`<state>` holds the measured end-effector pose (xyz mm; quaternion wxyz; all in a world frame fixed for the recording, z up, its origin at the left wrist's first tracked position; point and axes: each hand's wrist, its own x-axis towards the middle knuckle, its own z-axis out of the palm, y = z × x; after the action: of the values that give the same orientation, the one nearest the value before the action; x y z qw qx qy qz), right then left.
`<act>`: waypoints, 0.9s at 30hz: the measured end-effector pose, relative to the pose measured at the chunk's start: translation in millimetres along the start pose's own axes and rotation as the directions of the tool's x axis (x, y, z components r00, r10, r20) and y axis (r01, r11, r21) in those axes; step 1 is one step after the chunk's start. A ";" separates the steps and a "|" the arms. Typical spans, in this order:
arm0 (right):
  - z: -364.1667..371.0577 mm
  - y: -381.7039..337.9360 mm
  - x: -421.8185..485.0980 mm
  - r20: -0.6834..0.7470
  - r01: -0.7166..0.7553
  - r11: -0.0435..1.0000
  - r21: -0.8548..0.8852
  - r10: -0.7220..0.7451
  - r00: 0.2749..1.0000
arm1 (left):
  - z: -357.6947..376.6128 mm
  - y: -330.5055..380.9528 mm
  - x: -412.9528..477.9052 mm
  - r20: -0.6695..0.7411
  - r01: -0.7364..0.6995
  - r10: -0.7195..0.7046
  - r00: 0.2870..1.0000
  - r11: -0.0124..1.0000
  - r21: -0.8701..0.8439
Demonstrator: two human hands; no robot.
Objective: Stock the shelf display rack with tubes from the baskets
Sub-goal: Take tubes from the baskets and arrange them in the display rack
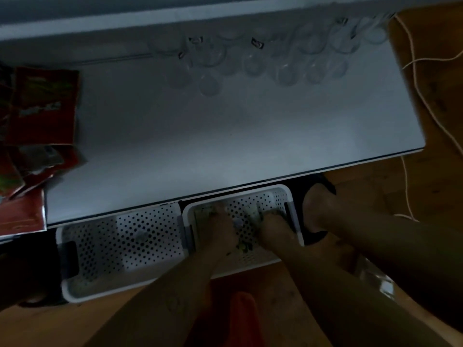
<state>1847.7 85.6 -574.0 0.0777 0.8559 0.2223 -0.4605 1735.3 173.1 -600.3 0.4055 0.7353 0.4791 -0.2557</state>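
- The whole scene is dim and smeared. A cluster of round tops [253, 63] at the upper centre and upper right of the shelf [225, 146] is probably the stocked tubes, but they are too blurred to be sure.
- The front edge of the shelf hides the far ends of both baskets, and the left edge of the frame cuts off the red packets [42, 106].
- An orange-red shape [246, 314] at the bottom centre, between the forearms, cannot be identified.
- The shelf is a broad white board filling most of the frame, above a wooden floor [375, 191].
- A thin pale cord [416, 78] trails over the floor at the upper right.
- A foot [323, 209] in a dark sandal [315, 236] stands just right of the baskets.
- Two white perforated baskets sit side by side at the lower centre: the left basket [140, 236] and the right basket [240, 195].
- The left hand [220, 229] and right hand [273, 221] both reach down into the right basket, close together but apart.
- Their fingertips meet pale pieces [253, 213] with greenish print lying in that basket.
- I cannot tell whether either hand grips anything or how far its fingers are spread.
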 end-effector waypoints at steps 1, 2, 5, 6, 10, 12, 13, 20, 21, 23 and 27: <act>-1.0 1.0 2.5 0.058 0.021 0.998 0.054 -0.024 0.998 | 0.7 -1.3 -0.8 0.041 0.002 -0.001 0.999 0.999 -0.045; -4.2 -0.1 1.4 0.106 0.048 0.993 0.109 -0.060 0.993 | -2.8 -0.9 -4.8 0.102 0.005 0.004 0.995 0.997 -0.083; -14.9 -2.5 -3.4 0.135 0.079 0.924 0.374 -0.139 0.981 | -13.3 -1.9 -9.1 0.296 0.000 0.067 0.953 0.975 -0.222; -20.7 -5.1 -7.6 0.128 0.072 0.899 0.432 -0.141 0.982 | -21.3 -0.5 -13.7 0.356 0.037 0.062 0.932 0.963 -0.266; -32.9 -12.7 -24.0 0.205 -0.019 0.842 0.540 -0.109 0.973 | -48.6 4.0 -38.0 0.392 0.150 0.055 0.918 0.868 -0.473; -30.9 -17.1 -29.1 0.234 0.004 0.892 0.452 -0.122 0.965 | -59.1 4.3 -50.5 0.373 0.168 0.046 0.927 0.836 -0.522; -28.7 -20.2 -30.7 0.218 0.021 0.913 0.407 -0.119 0.969 | -63.3 3.4 -56.0 0.352 0.168 0.039 0.935 0.827 -0.537; -12.7 -33.0 -38.2 0.106 0.068 0.939 0.337 -0.109 0.988 | -65.0 -14.1 -70.6 0.256 0.124 0.054 0.965 0.767 -0.629; -11.8 -32.3 -37.6 0.083 0.068 0.943 0.326 -0.100 0.992 | -63.4 -15.3 -69.9 0.244 0.121 0.044 0.969 0.775 -0.620; -7.6 -28.8 -31.6 0.029 0.043 0.947 0.317 -0.055 0.998 | -61.0 -16.8 -66.2 0.242 0.133 0.015 0.970 0.802 -0.583; -0.2 -24.5 -15.5 0.024 -0.038 0.959 0.280 0.032 0.999 | -54.4 -20.5 -56.5 0.263 0.157 -0.003 0.965 0.809 -0.566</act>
<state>1829.3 102.6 -559.4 -0.0341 0.8575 0.1388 -0.4943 1692.7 195.0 -534.9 0.6567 0.5166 0.5101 -0.2041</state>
